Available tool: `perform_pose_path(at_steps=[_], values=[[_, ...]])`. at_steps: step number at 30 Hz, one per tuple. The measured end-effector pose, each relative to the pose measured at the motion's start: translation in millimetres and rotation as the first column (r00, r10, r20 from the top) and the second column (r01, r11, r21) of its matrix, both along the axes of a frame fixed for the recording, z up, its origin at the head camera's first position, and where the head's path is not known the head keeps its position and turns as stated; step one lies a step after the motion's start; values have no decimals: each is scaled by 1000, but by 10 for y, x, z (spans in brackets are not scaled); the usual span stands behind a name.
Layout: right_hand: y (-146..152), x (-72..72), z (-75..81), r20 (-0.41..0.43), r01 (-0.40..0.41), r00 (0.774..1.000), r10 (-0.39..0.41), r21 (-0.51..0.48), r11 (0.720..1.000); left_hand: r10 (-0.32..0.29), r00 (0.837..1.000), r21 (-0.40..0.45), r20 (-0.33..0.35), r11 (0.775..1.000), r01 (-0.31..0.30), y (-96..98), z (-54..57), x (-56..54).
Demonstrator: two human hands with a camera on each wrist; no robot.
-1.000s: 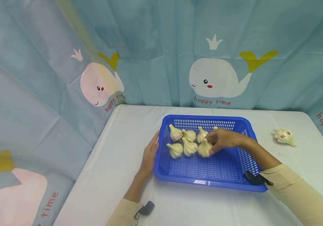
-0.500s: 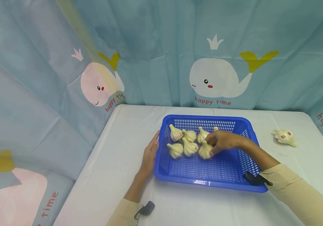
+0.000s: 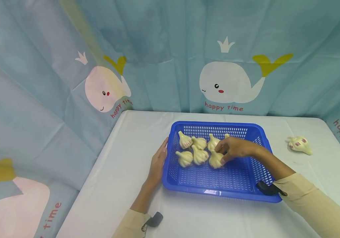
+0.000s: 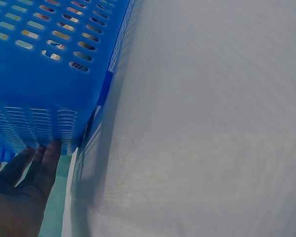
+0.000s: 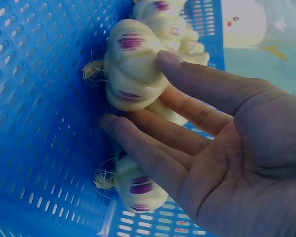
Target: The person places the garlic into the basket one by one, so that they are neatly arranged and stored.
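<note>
In the head view a blue plastic basket [image 3: 217,178] holds several garlic bulbs [image 3: 199,155] in its left and back part. My right hand [image 3: 236,147] reaches into the basket and pinches one garlic bulb [image 3: 215,161] at the front of the group. In the right wrist view the thumb lies on that bulb [image 5: 130,64] and fingers reach behind and below it. Another bulb [image 5: 138,187] sits beyond the fingers, partly hidden. My left hand [image 3: 157,163] touches the basket's left side from outside; in the left wrist view its fingers [image 4: 50,160] rest fairly straight against the wall.
On the white-covered table [image 3: 122,165], one more garlic bulb [image 3: 299,144] with purple marks lies right of the basket. A blue curtain [image 3: 164,76] with whale prints stands behind and beside the table.
The pinched bulb has shifted slightly toward the front of the basket, and the right hand has moved a little with it. The left hand stays where it was.
</note>
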State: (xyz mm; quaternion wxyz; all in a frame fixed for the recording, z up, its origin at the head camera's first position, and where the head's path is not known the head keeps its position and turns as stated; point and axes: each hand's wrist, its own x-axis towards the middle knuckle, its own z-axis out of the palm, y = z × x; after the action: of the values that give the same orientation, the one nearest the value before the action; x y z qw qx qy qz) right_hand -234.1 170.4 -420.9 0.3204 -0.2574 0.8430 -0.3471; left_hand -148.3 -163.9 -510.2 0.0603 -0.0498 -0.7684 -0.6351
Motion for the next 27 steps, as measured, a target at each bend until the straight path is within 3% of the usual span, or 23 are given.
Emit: perform_pose_path(at_steps=[17, 27], values=[[149, 55, 229, -28, 79, 996, -80, -24, 997, 0, 1000, -8, -3, 1000, 0, -3, 6, 5], [274, 103, 372, -62, 160, 984, -168, -108, 981, 11, 1000, -10, -14, 1000, -11, 1, 8, -1]])
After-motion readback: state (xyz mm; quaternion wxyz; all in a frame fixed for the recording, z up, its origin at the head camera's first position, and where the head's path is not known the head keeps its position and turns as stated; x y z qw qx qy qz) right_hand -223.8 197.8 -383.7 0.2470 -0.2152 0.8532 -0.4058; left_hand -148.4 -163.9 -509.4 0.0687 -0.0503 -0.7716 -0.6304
